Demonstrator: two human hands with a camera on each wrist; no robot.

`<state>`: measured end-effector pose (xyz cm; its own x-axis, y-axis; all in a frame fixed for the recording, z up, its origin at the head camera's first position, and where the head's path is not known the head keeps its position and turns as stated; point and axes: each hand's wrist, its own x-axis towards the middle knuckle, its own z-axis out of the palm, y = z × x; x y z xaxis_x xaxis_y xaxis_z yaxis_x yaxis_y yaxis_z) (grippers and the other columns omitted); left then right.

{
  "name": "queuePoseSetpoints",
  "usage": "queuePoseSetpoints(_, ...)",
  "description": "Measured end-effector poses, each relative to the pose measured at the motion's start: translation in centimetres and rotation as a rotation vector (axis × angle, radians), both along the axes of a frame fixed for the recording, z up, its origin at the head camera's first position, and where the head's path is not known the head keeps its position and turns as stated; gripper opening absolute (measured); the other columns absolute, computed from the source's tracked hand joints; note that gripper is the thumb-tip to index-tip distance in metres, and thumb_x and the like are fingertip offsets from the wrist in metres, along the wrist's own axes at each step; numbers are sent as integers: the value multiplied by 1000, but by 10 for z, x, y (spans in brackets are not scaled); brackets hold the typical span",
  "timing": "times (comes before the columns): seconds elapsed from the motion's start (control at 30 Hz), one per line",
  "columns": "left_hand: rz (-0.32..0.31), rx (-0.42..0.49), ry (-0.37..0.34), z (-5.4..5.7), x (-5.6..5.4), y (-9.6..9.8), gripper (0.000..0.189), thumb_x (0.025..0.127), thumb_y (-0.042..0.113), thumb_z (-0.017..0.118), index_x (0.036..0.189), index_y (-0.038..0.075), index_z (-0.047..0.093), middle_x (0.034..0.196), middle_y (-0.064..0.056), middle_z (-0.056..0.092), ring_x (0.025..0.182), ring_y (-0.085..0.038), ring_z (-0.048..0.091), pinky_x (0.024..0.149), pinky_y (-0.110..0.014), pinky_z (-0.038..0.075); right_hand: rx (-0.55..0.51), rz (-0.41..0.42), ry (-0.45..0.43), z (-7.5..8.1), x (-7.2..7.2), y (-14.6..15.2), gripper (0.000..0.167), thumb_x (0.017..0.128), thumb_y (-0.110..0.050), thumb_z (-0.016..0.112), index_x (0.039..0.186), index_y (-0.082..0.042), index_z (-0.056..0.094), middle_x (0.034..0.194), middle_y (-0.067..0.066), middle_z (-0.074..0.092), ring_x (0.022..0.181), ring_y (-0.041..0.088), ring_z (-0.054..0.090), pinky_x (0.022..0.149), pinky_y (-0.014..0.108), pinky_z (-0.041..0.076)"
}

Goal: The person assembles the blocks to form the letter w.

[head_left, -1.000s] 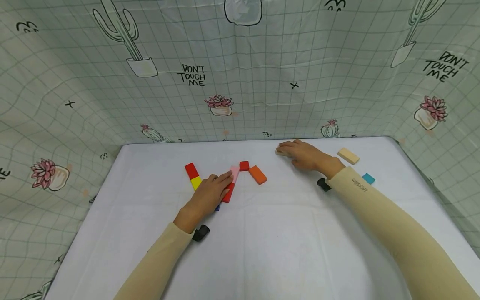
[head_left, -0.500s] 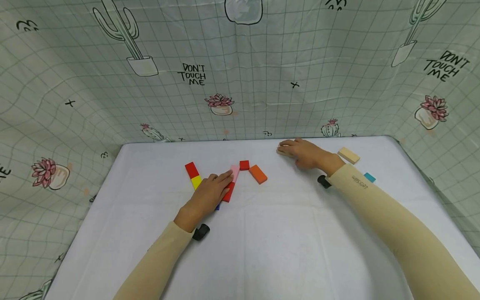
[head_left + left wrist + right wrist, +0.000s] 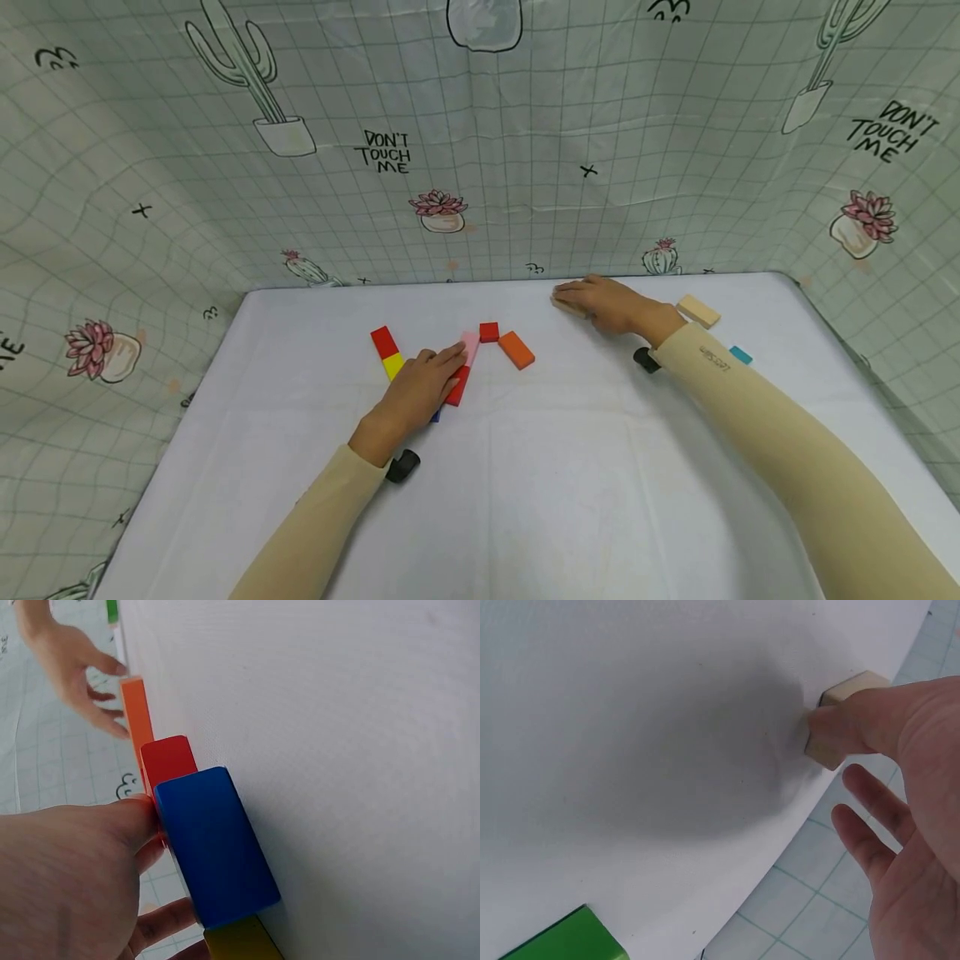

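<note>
My left hand (image 3: 417, 387) rests over a V of coloured blocks, fingers on the pink block (image 3: 471, 342) and thumb at a red block (image 3: 458, 388). In the left wrist view a blue block (image 3: 217, 847) stands beside the thumb, with a yellow block (image 3: 244, 941) below it. The V's other arm shows a red block (image 3: 385, 342) at its top. Near the table's back edge my right hand (image 3: 611, 304) pinches a beige wooden block (image 3: 826, 750), thumb on its near face; the index finger is hidden behind it. Its other fingers hang apart from the block.
A small red block (image 3: 489, 332) and an orange block (image 3: 517, 350) lie right of the V. Another beige block (image 3: 698, 311) and a teal block (image 3: 741, 355) lie beyond the right forearm. A green block (image 3: 570, 937) shows in the right wrist view. Printed cloth stands behind the table.
My right hand has shifted slightly toward the back edge, and more of the beige block shows under its fingers. My left hand and the coloured blocks stay put.
</note>
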<state>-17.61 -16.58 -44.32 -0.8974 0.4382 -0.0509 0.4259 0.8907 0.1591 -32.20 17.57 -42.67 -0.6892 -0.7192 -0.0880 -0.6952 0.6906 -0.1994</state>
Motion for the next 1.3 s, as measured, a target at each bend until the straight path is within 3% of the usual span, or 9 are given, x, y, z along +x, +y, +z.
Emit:
queuePoseSetpoints(0.23,-11,7,8,1,0,0,54,106,20,65,158,8,51,165,-8,45,135,-37,55,113,-50,49,5,1,23,5,-2,1,60,86,11,79,143,2,62,146,21,61,129,46,54,110,57,48)
queuePoseSetpoints(0.43,-11,4,11,1,1,0,54,107,20,64,157,8,51,165,-8,46,135,-37,54,112,-50,49,-27,-10,-4,7,-1,6,56,86,-4,86,138,2,66,141,21,64,127,43,55,107,58,49)
queuePoseSetpoints(0.67,-10,9,8,1,1,1,54,106,19,65,157,7,51,165,-9,46,134,-37,55,112,-51,50,-103,-12,6,5,9,10,58,85,-5,88,138,4,66,139,21,65,126,42,56,109,56,49)
queuePoseSetpoints(1.03,-2,-3,-2,1,0,0,55,107,21,64,158,8,50,166,-8,44,136,-37,53,114,-51,48,-131,27,25,4,48,0,61,84,-12,91,139,-1,67,137,14,68,126,35,59,108,52,51)
queuePoseSetpoints(1.3,16,-3,-25,2,0,2,55,107,21,64,159,9,49,167,-7,43,137,-36,52,115,-50,47,-140,104,65,-1,75,-9,59,84,-13,91,136,-1,69,132,13,70,122,34,62,106,51,53)
